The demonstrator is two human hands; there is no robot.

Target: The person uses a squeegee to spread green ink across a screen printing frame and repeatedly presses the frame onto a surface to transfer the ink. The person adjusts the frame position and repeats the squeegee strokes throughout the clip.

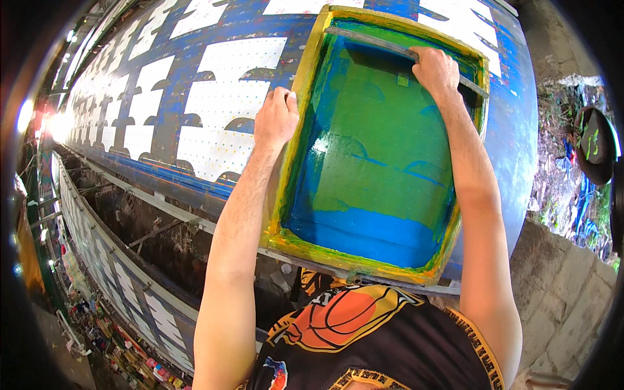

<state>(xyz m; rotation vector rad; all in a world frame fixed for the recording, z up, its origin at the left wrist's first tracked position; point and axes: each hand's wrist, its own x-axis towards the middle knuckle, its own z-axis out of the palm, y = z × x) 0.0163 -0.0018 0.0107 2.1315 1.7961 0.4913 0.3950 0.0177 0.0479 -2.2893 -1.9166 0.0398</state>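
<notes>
A screen-printing frame (351, 262) with a yellow, paint-smeared rim lies on the long printing table in front of me. Its mesh (377, 175) is green, and a pool of wet blue ink (370, 229) spreads across the near end. My right hand (435, 71) is closed around the squeegee (370, 40), a long thin bar that spans the far end of the frame. At the frame's left edge, my left hand (276, 119) is closed with curled fingers on the rim; its fingertips are hidden.
White cut pieces (221, 117) with small dots lie in rows along the blue-stained table (510, 149). Another long table (117, 253) with similar pieces runs at the lower left, beyond a dark gap. A round dark container (595, 146) is at the far right, above a concrete floor (559, 286).
</notes>
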